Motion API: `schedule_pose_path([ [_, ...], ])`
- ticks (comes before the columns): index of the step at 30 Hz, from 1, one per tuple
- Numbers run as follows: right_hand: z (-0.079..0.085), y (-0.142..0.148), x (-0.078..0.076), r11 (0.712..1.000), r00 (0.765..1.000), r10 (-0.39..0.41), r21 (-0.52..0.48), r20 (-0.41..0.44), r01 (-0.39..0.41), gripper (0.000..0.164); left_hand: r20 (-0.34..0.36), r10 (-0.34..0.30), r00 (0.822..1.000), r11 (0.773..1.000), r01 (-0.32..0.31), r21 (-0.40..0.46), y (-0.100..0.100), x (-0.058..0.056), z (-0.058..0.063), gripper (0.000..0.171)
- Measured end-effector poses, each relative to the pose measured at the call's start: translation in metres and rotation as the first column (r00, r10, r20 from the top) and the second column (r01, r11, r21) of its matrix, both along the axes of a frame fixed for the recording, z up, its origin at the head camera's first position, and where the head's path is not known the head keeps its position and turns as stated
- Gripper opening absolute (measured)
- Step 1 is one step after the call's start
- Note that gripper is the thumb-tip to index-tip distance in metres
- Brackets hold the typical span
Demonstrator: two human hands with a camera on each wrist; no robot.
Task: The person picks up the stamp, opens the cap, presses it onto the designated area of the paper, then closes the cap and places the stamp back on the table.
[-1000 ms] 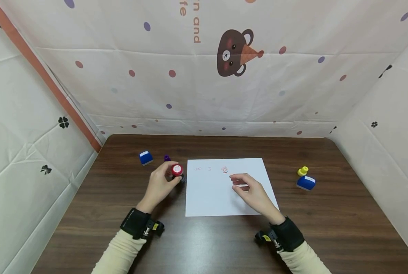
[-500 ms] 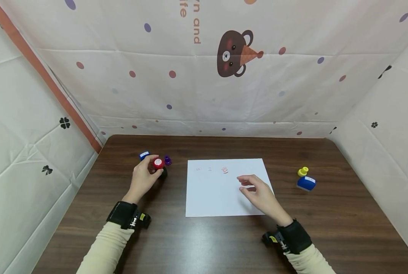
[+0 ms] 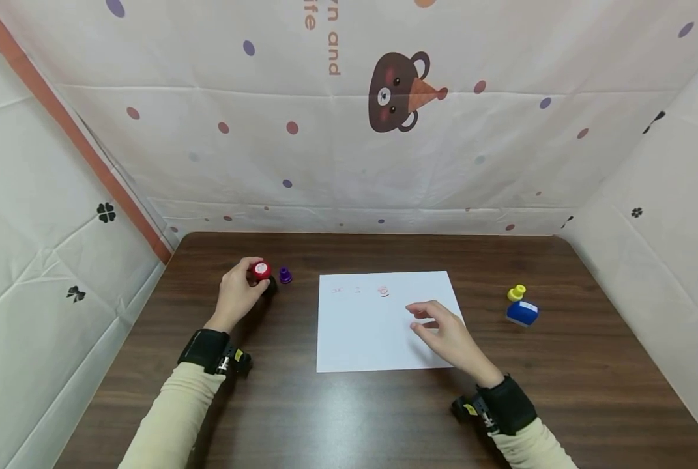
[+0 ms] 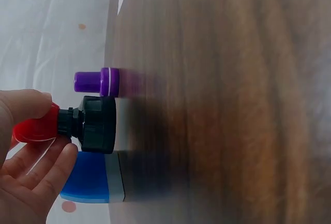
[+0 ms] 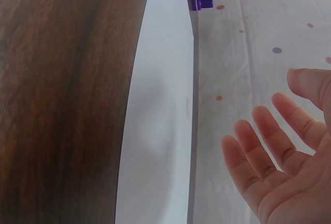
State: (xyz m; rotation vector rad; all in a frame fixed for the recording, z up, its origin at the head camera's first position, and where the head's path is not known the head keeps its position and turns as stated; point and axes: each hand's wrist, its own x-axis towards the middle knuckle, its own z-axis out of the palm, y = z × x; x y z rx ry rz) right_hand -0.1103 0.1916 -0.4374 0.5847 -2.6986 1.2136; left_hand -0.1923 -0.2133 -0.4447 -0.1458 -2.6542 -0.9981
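My left hand (image 3: 237, 294) grips the round red knob of a stamp (image 4: 95, 124) with a black base, thumb and fingers around the knob. The base is close over the table at the back left. A small purple stamp (image 3: 285, 275) stands just right of it, and a blue block-shaped stamp (image 4: 90, 178) is beside it in the left wrist view, hidden behind my hand in the head view. My right hand (image 3: 445, 333) hovers over the white paper (image 3: 354, 339), fingers relaxed and holding nothing. Faint red prints (image 3: 383, 291) run along the paper's top.
On the right of the brown table (image 3: 349, 417) stand a small yellow stamp (image 3: 516, 293) and a blue block-shaped stamp (image 3: 523, 313) with a white label. Behind the table and at its sides hangs white patterned cloth (image 3: 237, 163).
My left hand has carried the red-knobbed stamp leftward and slightly back, away from the paper, past the purple stamp. My right hand has shifted slightly right.
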Motion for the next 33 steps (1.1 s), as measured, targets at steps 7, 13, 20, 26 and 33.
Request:
schedule_pose_path([
  [7, -0.0002, 0.0001, 0.0018, 1.0, 1.0, 0.005, 0.008, 0.005, -0.005, 0.034, 0.069, 0.016, 0.997, 1.0, -0.016, -0.005, -0.0031, -0.0017, -0.0003, 0.044],
  [13, -0.0016, 0.0003, 0.0004, 1.0, 1.0, 0.015, 0.019, -0.005, -0.015, 0.034, 0.076, 0.015, 0.997, 1.0, -0.015, -0.006, -0.0044, -0.0015, -0.0018, 0.045],
  [20, 0.0, 0.0006, 0.0008, 0.999, 1.0, 0.015, 0.032, 0.01, -0.016, 0.034, 0.068, 0.016, 0.998, 1.0, -0.015, -0.011, -0.0052, -0.0015, -0.0033, 0.049],
  [26, 0.0006, 0.0037, 0.0014, 0.999, 1.0, 0.017, 0.046, -0.006, -0.017, 0.034, 0.081, 0.008, 0.997, 1.0, -0.007, -0.006, -0.0042, 0.001, -0.002, 0.053],
  [33, 0.0008, 0.0097, 0.001, 0.998, 1.0, -0.002, 0.063, -0.029, 0.004, 0.035, 0.058, -0.01, 0.998, 0.999, 0.012, -0.03, -0.0048, 0.005, 0.0026, 0.052],
])
